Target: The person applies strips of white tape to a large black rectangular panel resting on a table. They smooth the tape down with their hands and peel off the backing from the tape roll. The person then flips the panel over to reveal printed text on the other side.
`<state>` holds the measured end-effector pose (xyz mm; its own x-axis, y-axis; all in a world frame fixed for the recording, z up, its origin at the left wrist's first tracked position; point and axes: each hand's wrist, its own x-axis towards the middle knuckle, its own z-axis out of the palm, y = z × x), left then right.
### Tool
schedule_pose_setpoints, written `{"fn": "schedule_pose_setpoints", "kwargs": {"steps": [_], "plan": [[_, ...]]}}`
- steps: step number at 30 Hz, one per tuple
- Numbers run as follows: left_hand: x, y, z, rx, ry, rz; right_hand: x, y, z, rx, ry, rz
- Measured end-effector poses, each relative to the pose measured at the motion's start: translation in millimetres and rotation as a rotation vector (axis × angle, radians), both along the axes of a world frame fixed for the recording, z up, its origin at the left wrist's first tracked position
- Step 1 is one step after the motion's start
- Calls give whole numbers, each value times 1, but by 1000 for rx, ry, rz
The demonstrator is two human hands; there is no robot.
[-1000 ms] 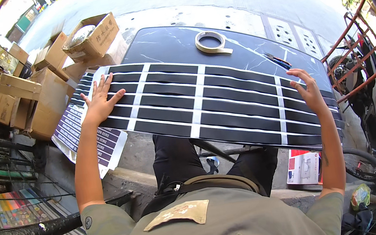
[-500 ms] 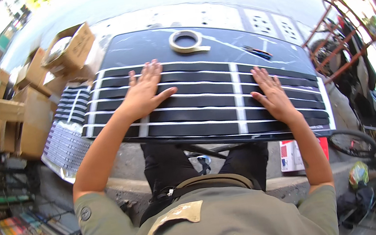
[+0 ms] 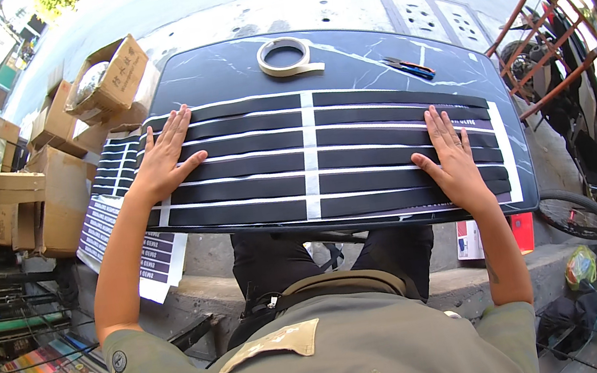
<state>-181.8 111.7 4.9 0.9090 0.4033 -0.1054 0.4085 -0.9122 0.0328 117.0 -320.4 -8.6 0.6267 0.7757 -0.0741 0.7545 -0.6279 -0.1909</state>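
Note:
Long black strips (image 3: pixel 257 166) lie in parallel rows over a white-backed sheet, joined by a white cross band (image 3: pixel 310 155). My left hand (image 3: pixel 165 160) rests flat on their left part, fingers spread. Toward the right end, my right hand (image 3: pixel 453 159) lies flat on the strips with its thumb apart. Neither hand grips anything. The sheet's left part hangs over the table edge, showing a dark-printed white sheet (image 3: pixel 160 265). Dark printing also shows beneath the strips' right ends. Beyond the strips are a roll of cream tape (image 3: pixel 289 70) with a loose end and small snips (image 3: pixel 412 67).
The dark marbled table (image 3: pixel 212 72) stands before me. Cardboard boxes (image 3: pixel 64 191) are stacked at left, with a wire rack (image 3: pixel 33 319) below them. A rusty metal frame (image 3: pixel 558 63) and a wheel (image 3: pixel 574 213) are at right. A red-and-white box (image 3: pixel 521 230) sits under the table.
The strips and sheet have slid left across the table, and more printed sheet hangs off its left side. My left hand has moved left; my right hand sits nearer the strips' right end.

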Motion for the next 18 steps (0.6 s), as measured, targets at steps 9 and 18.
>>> {"fn": "schedule_pose_setpoints", "kwargs": {"steps": [9, 18], "plan": [[68, -72, -14, -42, -61, -13, 22, -11, 0, 8, -58, -16], [50, -62, -5, -23, -59, -24, 21, -31, 2, 242, -73, 18]]}}
